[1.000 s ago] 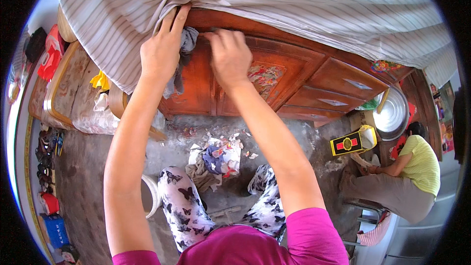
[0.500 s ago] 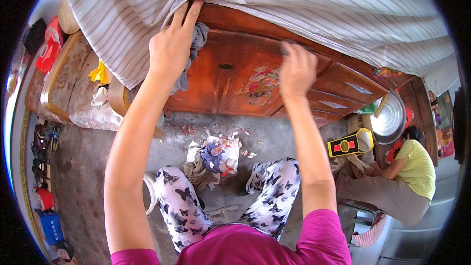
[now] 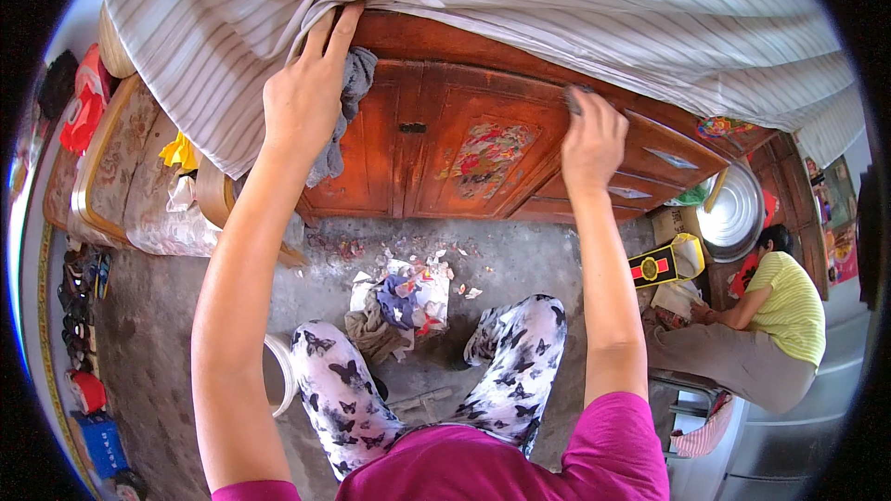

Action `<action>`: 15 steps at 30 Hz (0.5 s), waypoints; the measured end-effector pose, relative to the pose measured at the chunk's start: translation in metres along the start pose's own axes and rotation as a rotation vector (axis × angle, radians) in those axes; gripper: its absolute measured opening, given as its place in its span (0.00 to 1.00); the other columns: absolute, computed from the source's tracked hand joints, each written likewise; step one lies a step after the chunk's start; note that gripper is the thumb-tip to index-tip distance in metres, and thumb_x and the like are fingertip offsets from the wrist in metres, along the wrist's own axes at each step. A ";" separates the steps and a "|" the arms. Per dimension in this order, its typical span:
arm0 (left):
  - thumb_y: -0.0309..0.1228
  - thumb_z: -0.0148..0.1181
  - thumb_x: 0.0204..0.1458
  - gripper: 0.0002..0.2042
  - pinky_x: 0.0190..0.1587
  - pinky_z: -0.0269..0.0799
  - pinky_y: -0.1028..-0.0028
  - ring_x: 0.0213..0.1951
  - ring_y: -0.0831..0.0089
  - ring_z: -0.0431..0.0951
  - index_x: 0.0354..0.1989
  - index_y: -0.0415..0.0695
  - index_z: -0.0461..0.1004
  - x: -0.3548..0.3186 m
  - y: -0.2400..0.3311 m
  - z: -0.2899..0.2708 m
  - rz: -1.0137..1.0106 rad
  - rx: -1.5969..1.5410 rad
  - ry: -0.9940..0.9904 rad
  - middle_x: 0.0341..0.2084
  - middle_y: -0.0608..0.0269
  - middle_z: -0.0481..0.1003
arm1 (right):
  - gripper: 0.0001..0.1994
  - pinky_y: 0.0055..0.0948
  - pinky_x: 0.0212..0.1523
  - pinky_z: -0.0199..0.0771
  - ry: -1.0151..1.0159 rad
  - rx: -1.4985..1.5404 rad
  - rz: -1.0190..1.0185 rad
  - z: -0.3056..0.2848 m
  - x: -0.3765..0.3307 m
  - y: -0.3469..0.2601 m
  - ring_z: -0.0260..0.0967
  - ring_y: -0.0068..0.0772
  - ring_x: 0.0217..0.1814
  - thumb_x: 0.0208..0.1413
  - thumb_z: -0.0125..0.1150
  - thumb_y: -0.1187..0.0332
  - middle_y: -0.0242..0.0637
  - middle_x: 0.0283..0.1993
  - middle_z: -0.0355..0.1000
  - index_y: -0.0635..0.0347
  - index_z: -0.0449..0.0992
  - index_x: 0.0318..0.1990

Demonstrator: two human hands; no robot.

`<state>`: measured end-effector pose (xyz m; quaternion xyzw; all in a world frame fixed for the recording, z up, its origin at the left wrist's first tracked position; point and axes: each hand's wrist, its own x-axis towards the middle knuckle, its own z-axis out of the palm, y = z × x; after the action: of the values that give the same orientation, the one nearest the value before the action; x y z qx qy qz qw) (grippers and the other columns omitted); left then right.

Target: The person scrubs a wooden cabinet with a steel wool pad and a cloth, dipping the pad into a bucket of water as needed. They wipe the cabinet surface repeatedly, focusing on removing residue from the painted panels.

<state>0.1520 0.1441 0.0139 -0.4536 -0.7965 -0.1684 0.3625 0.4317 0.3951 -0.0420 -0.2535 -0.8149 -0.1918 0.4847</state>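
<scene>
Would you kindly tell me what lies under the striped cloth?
Under the striped cloth, the red painted cabinet shows its front; its top stays covered. The left hand lifts the edge.

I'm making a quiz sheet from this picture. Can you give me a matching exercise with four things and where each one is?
Things:
1 grey rag
2 striped cloth
3 metal basin
4 white bucket

Places:
A on the floor by the person's left leg
B under the left hand, against the wooden cabinet
C draped over the cabinet top
D leaning at the cabinet's right end

Pairs: 1-B, 2-C, 3-D, 4-A
</scene>
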 end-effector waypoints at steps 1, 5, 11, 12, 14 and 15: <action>0.18 0.53 0.53 0.37 0.34 0.82 0.59 0.39 0.53 0.85 0.74 0.57 0.57 0.000 0.001 0.002 -0.003 -0.006 -0.003 0.68 0.63 0.66 | 0.20 0.40 0.56 0.72 0.014 -0.018 0.032 0.005 -0.005 0.005 0.70 0.42 0.55 0.54 0.64 0.76 0.33 0.53 0.76 0.48 0.80 0.55; 0.18 0.53 0.53 0.38 0.36 0.82 0.58 0.40 0.51 0.84 0.75 0.57 0.56 0.001 0.006 -0.004 -0.048 -0.005 -0.065 0.69 0.61 0.65 | 0.16 0.42 0.55 0.73 0.061 0.064 0.013 0.018 0.007 -0.044 0.72 0.43 0.52 0.54 0.63 0.74 0.34 0.49 0.78 0.50 0.81 0.51; 0.17 0.52 0.52 0.39 0.35 0.82 0.57 0.40 0.51 0.84 0.75 0.58 0.55 0.004 0.006 -0.004 -0.037 -0.005 -0.066 0.70 0.62 0.64 | 0.13 0.35 0.46 0.77 0.073 0.259 -0.146 0.035 0.043 -0.145 0.73 0.37 0.48 0.52 0.60 0.72 0.30 0.45 0.76 0.51 0.82 0.46; 0.17 0.52 0.52 0.39 0.35 0.82 0.57 0.40 0.51 0.84 0.75 0.58 0.55 0.004 0.004 -0.006 -0.042 0.006 -0.083 0.70 0.62 0.64 | 0.13 0.35 0.46 0.77 0.044 0.270 -0.168 0.033 0.044 -0.139 0.73 0.36 0.48 0.53 0.60 0.72 0.29 0.45 0.76 0.49 0.82 0.46; 0.17 0.52 0.52 0.39 0.35 0.82 0.57 0.40 0.52 0.84 0.75 0.58 0.56 0.004 0.000 -0.001 -0.031 0.019 -0.042 0.69 0.64 0.65 | 0.13 0.35 0.46 0.77 0.062 0.235 -0.197 0.027 0.036 -0.108 0.73 0.37 0.47 0.54 0.61 0.71 0.28 0.45 0.76 0.46 0.82 0.46; 0.17 0.53 0.52 0.39 0.35 0.82 0.58 0.40 0.52 0.84 0.75 0.58 0.56 0.003 -0.001 0.001 -0.023 0.023 -0.016 0.69 0.64 0.65 | 0.14 0.36 0.47 0.77 0.043 0.157 -0.167 0.026 0.030 -0.085 0.73 0.37 0.47 0.54 0.62 0.71 0.28 0.45 0.76 0.44 0.82 0.47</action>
<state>0.1501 0.1463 0.0160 -0.4417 -0.8063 -0.1597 0.3594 0.3507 0.3481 -0.0327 -0.1417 -0.8351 -0.1724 0.5027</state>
